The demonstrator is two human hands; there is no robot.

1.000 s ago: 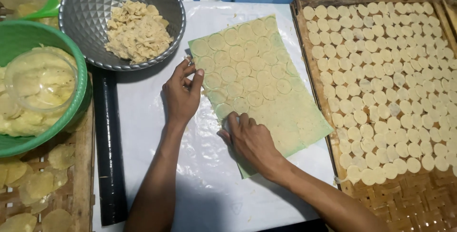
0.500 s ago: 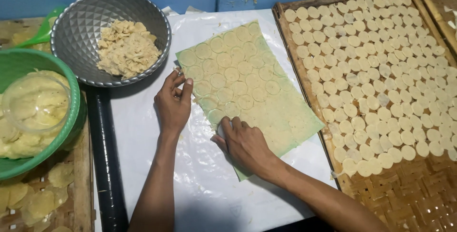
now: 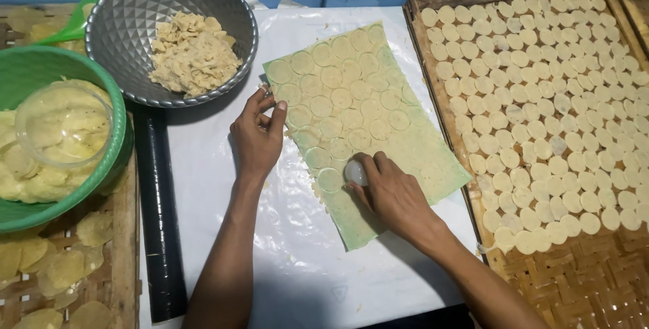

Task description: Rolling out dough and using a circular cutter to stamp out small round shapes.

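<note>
Pale green rolled dough sheet [image 3: 378,133] takes cleaner rounds when the right hand [image 3: 392,194], gripping a small clear round cutter [image 3: 355,172], presses straight down beside the last circle while the left hand [image 3: 258,133], fingers loosely curled and holding nothing, pins the edge.

The light on my work is soft and even, fairly bright, coming from about 12 o'clock. My left hand [image 3: 257,136] and right hand [image 3: 392,194] throw faint shadows toward 6 o'clock on the white plastic sheet [image 3: 203,187]. The metal bowl [image 3: 122,25] shows small glints. Focus is slightly soft everywhere. Near 6 o'clock the view darkens.
</note>
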